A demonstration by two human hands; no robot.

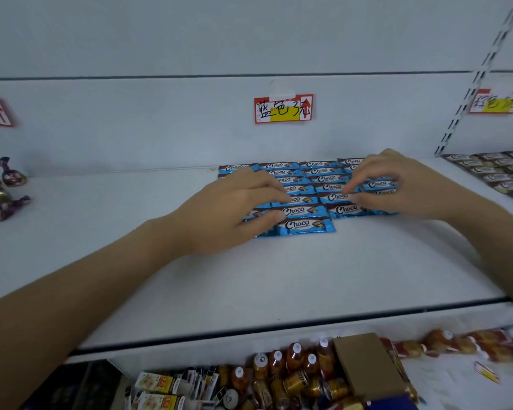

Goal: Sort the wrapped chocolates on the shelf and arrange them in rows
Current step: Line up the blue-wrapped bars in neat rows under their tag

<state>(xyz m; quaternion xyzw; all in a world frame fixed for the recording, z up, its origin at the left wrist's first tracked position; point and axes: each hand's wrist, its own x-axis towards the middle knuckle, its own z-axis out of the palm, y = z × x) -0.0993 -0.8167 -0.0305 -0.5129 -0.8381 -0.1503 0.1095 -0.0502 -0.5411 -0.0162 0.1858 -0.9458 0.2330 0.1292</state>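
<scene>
Resting on a block of blue bars [311,187], both hands work at its front, on the shelf [279,276] toward the back edge and under the blue tag [283,108] on the back wall. The bars lie flat in columns, each with its long axis running left to right, parallel to the shelf's front edge, each partly overlapping the next. The left hand [237,208] lies palm down over the left columns, fingers spread loosely, its thumb touching the front bar [304,225] that sticks out nearest the front edge; it grips nothing that I can see. The right hand [397,184] reaches in from the right, fingers curled, its fingertips [348,190] pressing a bar in the right-centre column; whether they pinch it or only push, I cannot tell. That front bar lies just right of the left thumb, so the left hand is nearer and would likely slide it back along the column to square the row. Purple sweets [3,187] sit at the shelf's left edge, brown bars [498,173] at the right, both well apart from the blue block.
</scene>
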